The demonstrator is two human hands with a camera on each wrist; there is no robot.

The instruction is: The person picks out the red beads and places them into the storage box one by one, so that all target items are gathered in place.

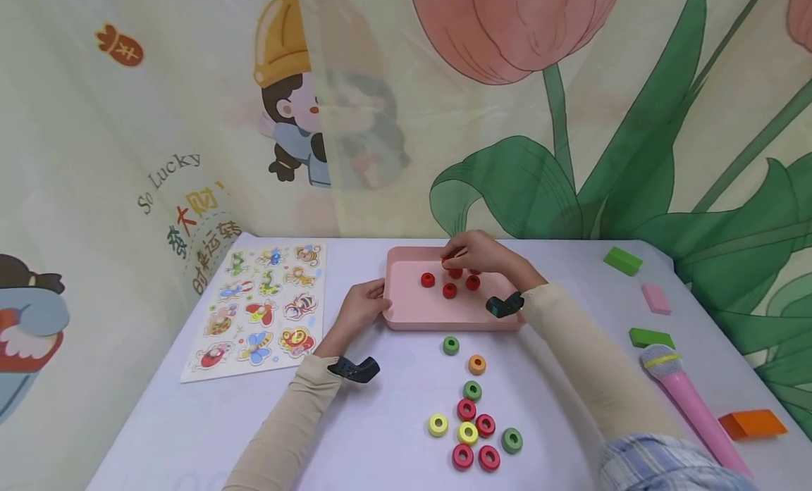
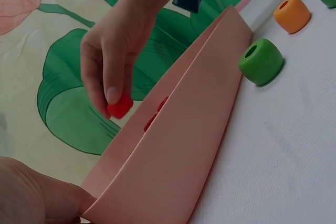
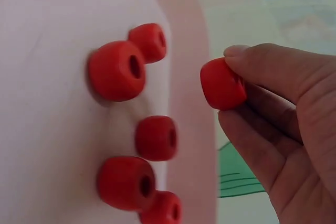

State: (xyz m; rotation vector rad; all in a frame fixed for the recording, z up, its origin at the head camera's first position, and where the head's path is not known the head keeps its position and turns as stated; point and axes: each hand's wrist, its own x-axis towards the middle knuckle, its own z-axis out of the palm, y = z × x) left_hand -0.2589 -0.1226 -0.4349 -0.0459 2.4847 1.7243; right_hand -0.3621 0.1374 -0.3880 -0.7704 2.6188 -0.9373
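Between thumb and fingers, my right hand (image 1: 485,255) pinches a red bead (image 3: 218,85) with a hole through it. It is above the far side of a shallow pink tray (image 1: 406,313), partly hidden by the hand in the head view. Several more red beads (image 3: 118,72) lie inside the tray. My left hand (image 1: 363,306) holds the tray's left edge near the front corner, its thumb by the rim (image 2: 97,200) in the left wrist view.
In front of the tray lie loose beads: green (image 1: 450,346), orange (image 1: 477,365), yellow (image 1: 438,425) and red (image 1: 462,456). An insect picture board (image 1: 266,308) lies left. At right are green blocks (image 1: 623,260), a pink block (image 1: 656,299), an orange block (image 1: 753,424) and a toy microphone (image 1: 694,406).
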